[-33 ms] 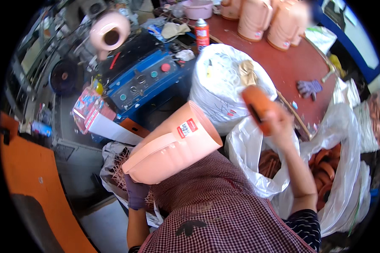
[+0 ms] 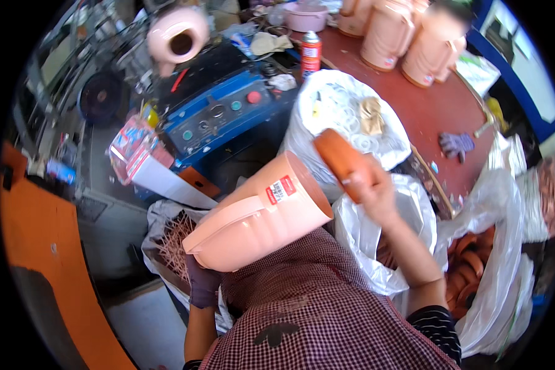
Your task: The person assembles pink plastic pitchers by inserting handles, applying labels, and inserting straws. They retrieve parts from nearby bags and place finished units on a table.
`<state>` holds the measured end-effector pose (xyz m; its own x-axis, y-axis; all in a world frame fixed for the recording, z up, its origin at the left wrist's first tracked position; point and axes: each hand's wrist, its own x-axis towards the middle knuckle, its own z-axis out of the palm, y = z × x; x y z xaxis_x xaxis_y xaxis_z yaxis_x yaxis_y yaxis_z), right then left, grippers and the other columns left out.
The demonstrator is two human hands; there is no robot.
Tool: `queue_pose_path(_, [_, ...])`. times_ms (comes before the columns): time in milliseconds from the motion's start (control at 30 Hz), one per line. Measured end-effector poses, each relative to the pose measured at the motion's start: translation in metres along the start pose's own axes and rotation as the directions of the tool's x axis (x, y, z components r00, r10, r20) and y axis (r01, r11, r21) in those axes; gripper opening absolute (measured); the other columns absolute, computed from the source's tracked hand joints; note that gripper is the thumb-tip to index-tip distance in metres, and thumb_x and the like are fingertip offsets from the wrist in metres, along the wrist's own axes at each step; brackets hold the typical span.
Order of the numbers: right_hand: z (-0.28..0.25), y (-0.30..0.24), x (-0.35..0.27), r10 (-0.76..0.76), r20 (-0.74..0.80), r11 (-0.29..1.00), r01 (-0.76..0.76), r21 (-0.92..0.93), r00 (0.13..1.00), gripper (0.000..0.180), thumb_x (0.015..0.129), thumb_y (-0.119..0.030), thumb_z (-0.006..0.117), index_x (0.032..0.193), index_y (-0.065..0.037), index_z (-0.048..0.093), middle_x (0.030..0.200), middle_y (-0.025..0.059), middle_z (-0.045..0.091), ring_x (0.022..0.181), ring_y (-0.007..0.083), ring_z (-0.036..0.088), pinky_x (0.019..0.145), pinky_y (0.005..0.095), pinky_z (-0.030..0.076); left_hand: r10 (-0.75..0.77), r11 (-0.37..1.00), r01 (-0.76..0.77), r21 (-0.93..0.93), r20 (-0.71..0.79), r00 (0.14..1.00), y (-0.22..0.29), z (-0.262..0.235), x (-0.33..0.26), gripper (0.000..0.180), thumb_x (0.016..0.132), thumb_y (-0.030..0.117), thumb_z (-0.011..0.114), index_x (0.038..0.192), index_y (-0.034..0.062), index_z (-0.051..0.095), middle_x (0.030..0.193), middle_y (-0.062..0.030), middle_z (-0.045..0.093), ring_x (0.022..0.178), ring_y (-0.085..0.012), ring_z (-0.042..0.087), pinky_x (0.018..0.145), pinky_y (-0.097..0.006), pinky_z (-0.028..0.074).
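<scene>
- A pink jug [image 2: 256, 222] lies tilted across a worker's lap, over a checked apron [image 2: 314, 314], its broad end up and to the right and its narrow end down toward the left hand [image 2: 203, 283].
- The jug could roll or slip off the lap, since only one hand supports it, at the narrow end, and its smooth, shiny wall may offer a gloved palm little purchase.
- An orange-brown piece [image 2: 337, 160] near the broad end could knock or scuff the rim if brought in at the wrong slant; should it slip from the fingers, it could drop into the white sack of clear rings [image 2: 339, 132] behind or the open plastic bag [image 2: 385, 231] below.
- The left forearm rises almost straight from the lower edge, its purple-gloved hand clasping the jug's narrow end from below; the fingertips are hidden behind the wall.
- The right forearm slants up and leftward from a striped sleeve, elbow out to the side, wrist above the plastic bag.
- The bare right hand [image 2: 374, 192] grips the lower end of the orange-brown piece, slightly blurred; exact finger placement cannot be told.
</scene>
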<state>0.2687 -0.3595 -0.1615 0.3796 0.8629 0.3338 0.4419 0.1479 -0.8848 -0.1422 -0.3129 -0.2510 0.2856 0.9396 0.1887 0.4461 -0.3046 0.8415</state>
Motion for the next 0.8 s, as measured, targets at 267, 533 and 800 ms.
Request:
queue_pose_path(267, [0.071,-0.042,0.003,-0.444,0.222,0.895,0.441,0.064,0.868,0.061,0.085,-0.040,0.066,0.123,0.008,0.058,0.091,0.0145,0.054,0.080,0.0255,0.052,0.075,0.0353,0.044,-0.509,-0.114,0.314,-0.942,0.327,0.796,-0.007,0.002,-0.036,0.070,0.098,0.060,0.027,0.146,0.0089,0.032,0.146,-0.0141,0.042,0.132,-0.0304,0.045,0.109,-0.048,0.038])
queue_pose_path(533, [0.060,-0.055,0.004,-0.534,0.244,0.841,0.538,0.055,0.810,0.069,0.087,-0.047,0.062,0.122,0.013,0.056,0.086,0.0137,0.053,0.076,0.0246,0.050,0.069,0.0340,0.043,-0.434,0.071,0.119,-0.990,0.077,0.898,-0.028,-0.011,-0.035,0.062,0.100,0.052,0.032,0.143,0.0073,0.038,0.144,-0.0112,0.046,0.128,-0.0280,0.048,0.107,-0.043,0.039])
queue_pose_path(800, [0.079,0.041,0.002,0.385,0.149,0.833,-0.413,0.368,0.911,0.061,0.104,-0.046,0.027,0.128,0.003,0.054,0.124,0.0134,0.060,0.113,0.0177,0.054,0.098,0.0326,0.041,-0.281,0.737,-0.071,-0.672,-0.400,0.872,0.023,-0.044,0.020,0.045,0.100,0.029,0.038,0.134,-0.0007,0.045,0.131,-0.0132,0.055,0.118,-0.0253,0.054,0.100,-0.038,0.044])
